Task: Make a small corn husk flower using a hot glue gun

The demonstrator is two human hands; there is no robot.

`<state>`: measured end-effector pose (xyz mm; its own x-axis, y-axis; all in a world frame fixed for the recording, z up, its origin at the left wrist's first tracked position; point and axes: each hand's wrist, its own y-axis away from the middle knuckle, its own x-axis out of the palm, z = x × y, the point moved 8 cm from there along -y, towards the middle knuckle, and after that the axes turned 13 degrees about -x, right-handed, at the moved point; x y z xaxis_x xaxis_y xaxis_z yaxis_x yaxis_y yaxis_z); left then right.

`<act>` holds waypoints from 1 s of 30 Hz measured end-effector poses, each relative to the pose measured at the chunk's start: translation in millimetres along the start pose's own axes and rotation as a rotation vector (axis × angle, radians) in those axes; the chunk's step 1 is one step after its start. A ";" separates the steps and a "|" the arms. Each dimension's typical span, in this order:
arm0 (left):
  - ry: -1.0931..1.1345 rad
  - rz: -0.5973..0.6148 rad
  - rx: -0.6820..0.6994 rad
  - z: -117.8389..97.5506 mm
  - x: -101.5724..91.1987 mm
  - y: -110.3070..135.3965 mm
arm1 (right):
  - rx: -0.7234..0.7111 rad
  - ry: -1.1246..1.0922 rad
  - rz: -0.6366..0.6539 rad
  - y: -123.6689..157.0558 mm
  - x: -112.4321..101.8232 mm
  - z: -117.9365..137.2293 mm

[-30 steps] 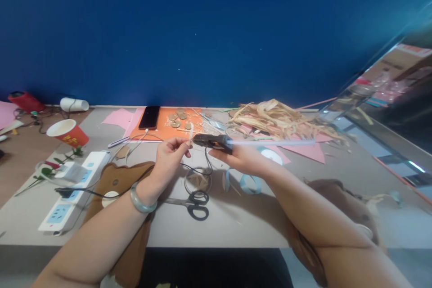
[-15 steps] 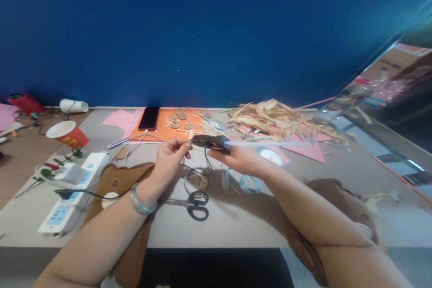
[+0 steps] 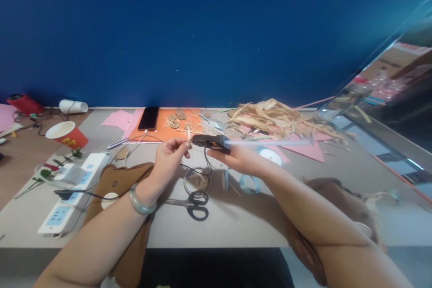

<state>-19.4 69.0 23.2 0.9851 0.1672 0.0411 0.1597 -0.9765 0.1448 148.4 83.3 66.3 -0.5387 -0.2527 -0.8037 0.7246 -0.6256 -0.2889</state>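
In my right hand [image 3: 232, 156] is a black glue gun [image 3: 211, 141], with a long clear glue stick [image 3: 270, 143] sticking out of its back toward the right. Its nozzle points left and meets the fingertips of my left hand [image 3: 172, 155]. Those fingers pinch a small pale strip [image 3: 189, 135] that stands up beside the nozzle; it looks like dried husk, though its lower end is hidden. Below the hands lie black-handled scissors [image 3: 194, 204] and a round clear container [image 3: 198, 182] with pale scraps in it.
A white power strip [image 3: 72, 193], a red paper cup [image 3: 67, 135] and a leafy stem are at left. Behind the hands lie a phone [image 3: 148, 119] and orange paper [image 3: 165, 132] with small discs. Dried husks [image 3: 273, 119] are heaped at back right, near blue ribbon [image 3: 250, 184].
Almost nothing differs. The pale strip between my left fingertips has shifted slightly left, and the glue gun stays against it.
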 end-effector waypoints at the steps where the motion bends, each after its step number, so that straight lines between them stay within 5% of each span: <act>1: -0.002 -0.003 -0.007 0.3 0.1 -0.1 | 0.013 0.001 -0.009 0.3 -1.0 -0.6; 25: 0.039 0.015 0.003 1.0 -0.9 -1.6 | -0.013 -0.024 0.027 -0.4 -0.3 3.2; 30: 0.097 -0.017 0.018 -2.0 -4.9 -1.6 | 0.074 0.055 -0.117 3.8 -23.9 -8.4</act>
<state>-24.6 70.0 24.8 0.9715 0.1954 0.1340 0.1786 -0.9755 0.1283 167.6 93.1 80.0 -0.5918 -0.1358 -0.7945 0.6239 -0.7013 -0.3448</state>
